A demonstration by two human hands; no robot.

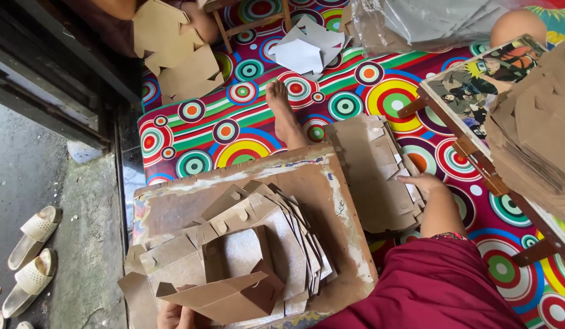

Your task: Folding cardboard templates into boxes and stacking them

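View from the head camera, looking down at a person seated on a mat [355, 91] patterned with concentric coloured circles. The left hand [174, 316], at the lower edge of the picture and partly cut off, grasps a half-folded brown cardboard box [224, 295] from below; its fingers are hidden behind the card. The box rests on top of a fanned stack of flat cardboard blanks [264, 225], which lies on a worn wooden board [331, 189] in front of the person. The right hand [424, 183], fingers extended and loosely spread, lies palm down on the right edge of a second pile of cardboard blanks [371, 170], which sits on the mat just beside the board; it presses on the card without closing around it. The person's bare foot [282, 113] extends past the far edge of the board, and a dark red garment [435, 286] covers the lap at lower right. To the right, a low wooden desk [471, 91] with a printed picture top carries a tall stack of brown card [538, 134]. Further cardboard cut-outs [176, 49] and white paper pieces [307, 49] lie at the far side of the mat. A pair of pale sandals [32, 256] stands on the concrete floor [26, 158] at left.
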